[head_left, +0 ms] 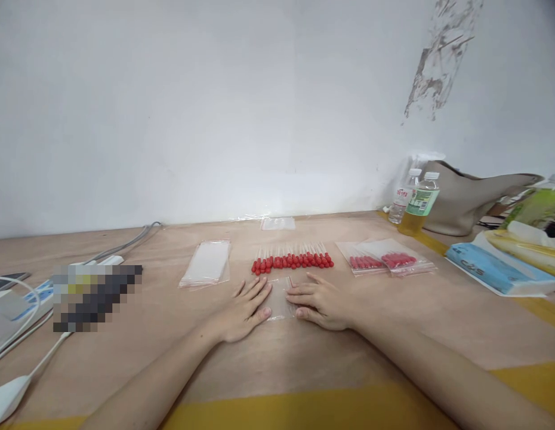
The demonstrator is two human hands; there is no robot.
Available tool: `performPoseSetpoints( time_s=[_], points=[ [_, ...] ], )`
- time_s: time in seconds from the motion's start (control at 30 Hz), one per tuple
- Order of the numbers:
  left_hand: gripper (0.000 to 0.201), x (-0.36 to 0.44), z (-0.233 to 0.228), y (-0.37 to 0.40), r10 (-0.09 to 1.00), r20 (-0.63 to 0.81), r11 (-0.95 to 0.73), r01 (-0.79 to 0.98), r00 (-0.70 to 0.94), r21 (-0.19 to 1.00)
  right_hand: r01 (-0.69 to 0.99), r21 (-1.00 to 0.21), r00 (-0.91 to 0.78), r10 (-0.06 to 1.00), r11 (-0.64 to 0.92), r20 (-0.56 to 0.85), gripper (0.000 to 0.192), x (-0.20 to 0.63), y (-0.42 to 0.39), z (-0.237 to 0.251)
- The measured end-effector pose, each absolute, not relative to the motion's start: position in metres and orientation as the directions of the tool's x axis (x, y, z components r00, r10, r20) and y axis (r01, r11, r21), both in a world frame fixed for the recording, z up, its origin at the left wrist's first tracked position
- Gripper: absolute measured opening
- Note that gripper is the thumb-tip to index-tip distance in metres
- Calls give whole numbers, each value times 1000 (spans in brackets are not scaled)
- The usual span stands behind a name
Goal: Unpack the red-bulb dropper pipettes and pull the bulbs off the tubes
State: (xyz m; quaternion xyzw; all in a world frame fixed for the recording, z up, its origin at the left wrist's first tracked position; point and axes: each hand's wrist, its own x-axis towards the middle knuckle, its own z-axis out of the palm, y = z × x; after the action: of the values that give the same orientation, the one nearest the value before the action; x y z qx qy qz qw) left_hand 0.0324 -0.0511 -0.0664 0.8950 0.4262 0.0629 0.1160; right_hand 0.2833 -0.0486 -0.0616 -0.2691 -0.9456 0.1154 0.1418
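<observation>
My left hand (244, 309) lies flat on the table, fingers stretched out, at the left edge of a clear plastic zip bag (281, 301). From the other side my right hand (321, 303) rests flat, its fingertips on or beside the bag's right edge. Just beyond the bag is a row of thin pale sticks with red heads (293, 260), heads toward me. Left of the row lies a stack of clear zip bags (206, 263). To its right are two overlapping zip bags (405, 261) with red-headed sticks inside. Both hands hold nothing.
A flat clear packet (278, 223) lies near the wall. Drink bottles (419, 206), a grey-brown bag (456, 200) and a blue tissue pack (499, 267) stand or lie at right. At left are a power strip (45, 295), cables (125, 240) and a blurred dark object (96, 301).
</observation>
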Motion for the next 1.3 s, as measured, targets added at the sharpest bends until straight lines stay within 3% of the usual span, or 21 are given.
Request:
performPoseSetpoints(
  time_s=[0.13,0.23,0.33,0.43,0.5,0.6,0.73,0.87,0.97,1.07,1.2,1.3],
  points=[
    [48,31,-65,-44,877,164,-474,752,452,458,492,-280,-757,564,824,330,35,294,-40,-60],
    [40,28,-66,-34,928,238,-373,741,287,559,711,-232,-527,723,663,447,29,317,-28,-52],
    [34,23,-67,-26,956,215,-291,755,201,588,939,-84,-273,874,332,401,24,356,-16,-42],
    [29,22,-65,-26,974,127,-226,777,188,587,978,116,-199,933,171,299,26,389,-11,-36],
    [29,22,-64,-28,971,93,-230,764,220,602,973,196,-167,960,124,223,29,401,-10,-37],
    [30,20,-59,-29,962,157,-271,697,224,664,968,239,-124,977,81,171,23,405,-7,-41],
    [28,-6,-47,-13,955,289,-182,622,-75,762,967,233,-147,975,106,169,18,404,-2,-45],
    [27,-51,-37,10,807,352,95,693,-474,715,985,109,-154,972,136,176,14,405,-2,-37],
    [27,-71,-37,17,753,324,317,747,-573,584,982,-86,-158,983,167,95,10,406,-10,-25],
    [27,-72,-39,15,749,306,406,772,-588,489,913,-354,-240,969,205,-57,11,402,-23,-13],
    [30,-51,-34,2,656,556,345,858,-511,381,708,-682,-446,865,186,-228,15,376,-40,-9],
    [26,-20,-31,-14,773,566,38,911,-287,410,555,-816,-547,811,163,-210,20,337,-48,-19]
  ],
)
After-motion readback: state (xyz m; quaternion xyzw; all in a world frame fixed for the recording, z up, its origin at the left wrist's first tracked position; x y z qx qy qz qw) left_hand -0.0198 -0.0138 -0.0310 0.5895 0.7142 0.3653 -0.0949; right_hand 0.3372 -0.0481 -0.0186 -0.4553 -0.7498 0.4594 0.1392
